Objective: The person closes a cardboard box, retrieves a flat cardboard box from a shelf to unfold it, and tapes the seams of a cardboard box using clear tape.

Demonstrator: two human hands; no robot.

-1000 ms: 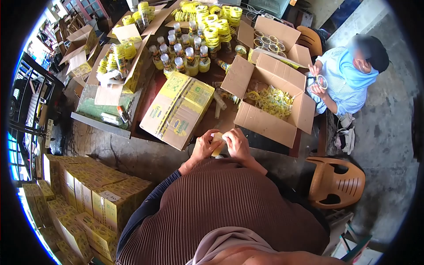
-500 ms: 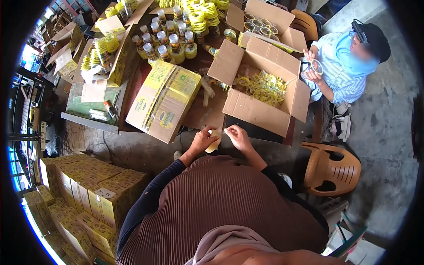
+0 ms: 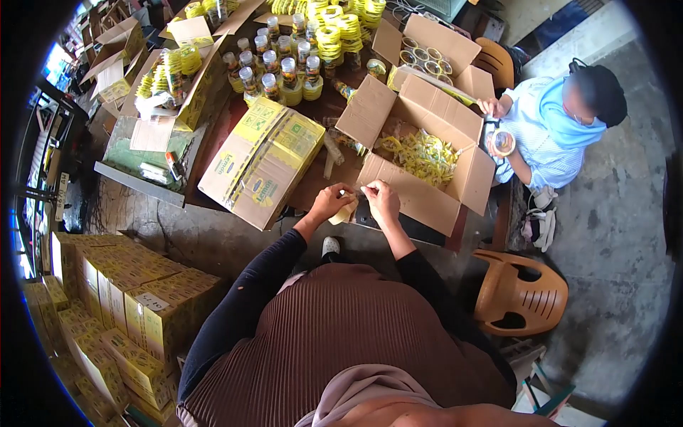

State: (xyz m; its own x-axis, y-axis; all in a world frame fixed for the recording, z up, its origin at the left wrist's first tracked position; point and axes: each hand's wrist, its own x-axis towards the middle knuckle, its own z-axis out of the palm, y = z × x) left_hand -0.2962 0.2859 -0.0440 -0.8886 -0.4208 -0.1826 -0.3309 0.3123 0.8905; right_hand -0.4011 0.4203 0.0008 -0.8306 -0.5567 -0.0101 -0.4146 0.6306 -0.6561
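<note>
My left hand point(image 3: 330, 202) is closed round a pale yellow roll point(image 3: 345, 213) that looks like packing tape, held in front of me by the table's near edge. Close beside it, my right hand point(image 3: 383, 202) has its thumb and fingers pinched together near the roll; what they grip, if anything, is too small to make out. Behind my hands stands an open carton point(image 3: 410, 193) holding yellow strips or small sachets point(image 3: 425, 158). A taped yellow-and-brown carton point(image 3: 262, 165) lies to the left of my hands.
Several clear-capped bottles point(image 3: 288, 71) and stacked yellow rings point(image 3: 329, 41) stand at the back. Another open carton point(image 3: 427, 62) holds round cups. At right, a person point(image 3: 541, 121) handles a round container point(image 3: 503, 143). Orange chair point(image 3: 519, 292) and stacked cartons point(image 3: 135, 285) flank me.
Both my hands have moved forward towards the table with the roll, and my right fingers are nearer to it. The person at right has lowered the round container and parted their hands.
</note>
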